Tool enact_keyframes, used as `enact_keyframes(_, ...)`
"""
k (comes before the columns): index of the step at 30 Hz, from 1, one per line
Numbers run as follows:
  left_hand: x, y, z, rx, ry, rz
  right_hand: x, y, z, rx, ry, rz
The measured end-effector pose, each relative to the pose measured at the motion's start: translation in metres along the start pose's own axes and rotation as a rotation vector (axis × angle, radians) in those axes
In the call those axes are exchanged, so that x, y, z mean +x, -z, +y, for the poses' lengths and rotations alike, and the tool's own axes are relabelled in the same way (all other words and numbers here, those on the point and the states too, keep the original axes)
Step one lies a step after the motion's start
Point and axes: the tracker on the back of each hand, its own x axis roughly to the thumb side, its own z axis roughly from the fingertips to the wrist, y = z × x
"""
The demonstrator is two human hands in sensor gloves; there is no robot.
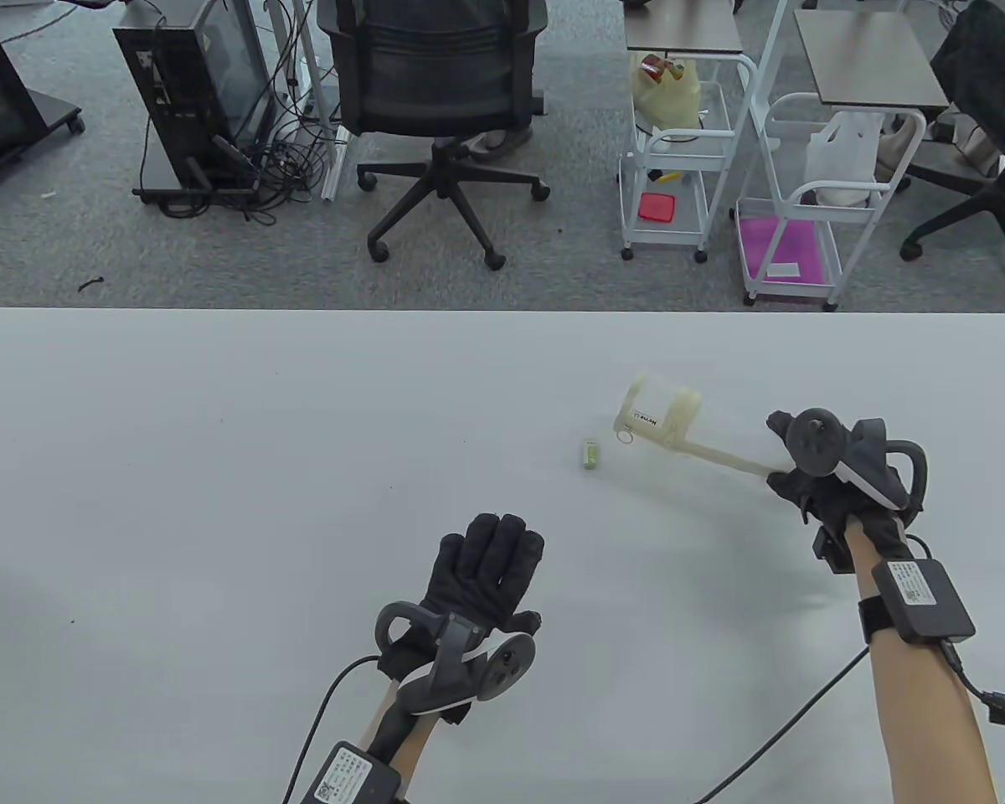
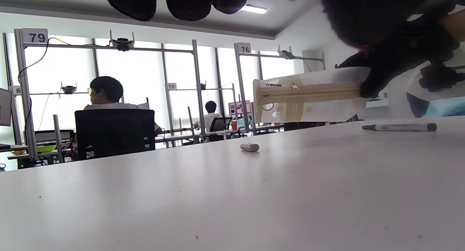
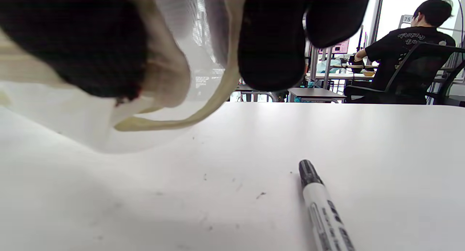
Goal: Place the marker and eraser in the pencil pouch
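Above the table's right side, the right hand [image 1: 812, 469] pinches the pencil pouch [image 1: 678, 427] aloft, left hand [image 1: 481, 578] flat and spread; eraser [image 1: 590, 453] and marker [image 2: 399, 127] lie loose, so it should likely open the zipper first.

We are observing the right hand [image 3: 174, 36] gripping the pencil pouch [image 3: 160, 84] at the top of the view, its gloved fingers [image 3: 272, 44] pinching the translucent material and beige trim. The pouch is hanging above the white table [image 3: 363, 142]. A marker [image 3: 323, 211] is lying on the table, dark cap pointing away, apart from the pouch. A seated person [image 3: 417, 40] is showing beyond.
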Motion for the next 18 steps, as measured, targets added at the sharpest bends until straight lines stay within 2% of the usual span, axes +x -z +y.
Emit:
enact_keyframes(7,-0.005,0.0,0.002,0.017,-0.074,0.013,0.008,-0.039,-0.028,0.187,0.146,-0.021)
enact_keyframes(18,-0.013,-0.001,0.008,0.027,-0.248,0.001,0.06,-0.103,-0.058,0.297,0.163,-0.2)
